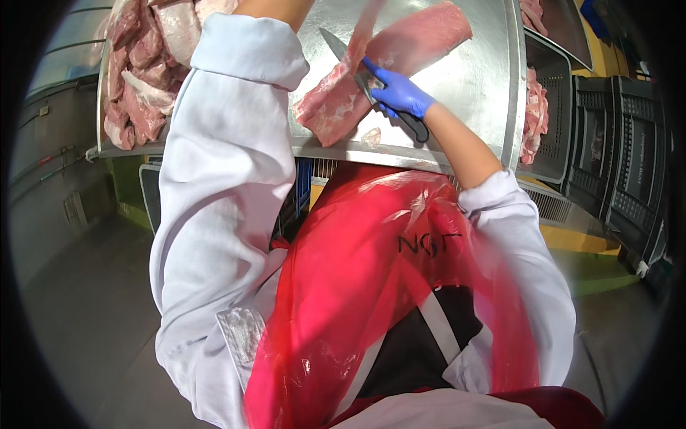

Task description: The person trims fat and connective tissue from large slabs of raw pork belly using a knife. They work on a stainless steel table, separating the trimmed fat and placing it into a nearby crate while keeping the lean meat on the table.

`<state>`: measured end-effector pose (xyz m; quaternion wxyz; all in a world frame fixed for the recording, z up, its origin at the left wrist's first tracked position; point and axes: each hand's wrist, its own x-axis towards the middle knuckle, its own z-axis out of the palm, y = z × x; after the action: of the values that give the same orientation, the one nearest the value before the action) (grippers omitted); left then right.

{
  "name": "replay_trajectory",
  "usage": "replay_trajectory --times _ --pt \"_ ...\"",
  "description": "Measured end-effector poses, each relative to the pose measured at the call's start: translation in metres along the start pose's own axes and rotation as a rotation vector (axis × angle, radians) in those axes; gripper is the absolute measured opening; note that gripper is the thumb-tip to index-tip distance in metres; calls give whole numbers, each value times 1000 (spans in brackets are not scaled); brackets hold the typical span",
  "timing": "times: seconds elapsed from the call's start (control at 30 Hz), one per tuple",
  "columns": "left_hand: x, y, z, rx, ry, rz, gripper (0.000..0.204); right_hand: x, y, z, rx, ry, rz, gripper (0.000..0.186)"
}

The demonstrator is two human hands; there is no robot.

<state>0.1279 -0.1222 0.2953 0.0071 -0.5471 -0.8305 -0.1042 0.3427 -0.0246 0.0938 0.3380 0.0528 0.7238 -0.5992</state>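
Note:
My right hand, in a blue glove, is closed around the black handle of a knife, whose blade points to the upper left on the steel work surface. A long pink slab of meat lies diagonally under the knife. A narrow strip of meat rises from it along the blade and runs out past the top edge. My left forearm, in a rolled white sleeve, leaves the top of the picture, so the left hand is hidden from view. A small scrap lies near the front edge.
Piled meat pieces sit at the left side of the surface. At the right are more meat, a steel tray and black perforated crates. The floor shows at lower left, below a railed wall.

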Motion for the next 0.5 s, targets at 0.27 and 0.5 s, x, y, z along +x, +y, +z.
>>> replay_trajectory --times 0.27,0.5 --pt "-79 5 -70 28 213 -21 18 -13 -7 35 -13 -20 0 79" --pt "-180 -2 -144 209 494 18 29 -73 7 62 4 -197 75 74"
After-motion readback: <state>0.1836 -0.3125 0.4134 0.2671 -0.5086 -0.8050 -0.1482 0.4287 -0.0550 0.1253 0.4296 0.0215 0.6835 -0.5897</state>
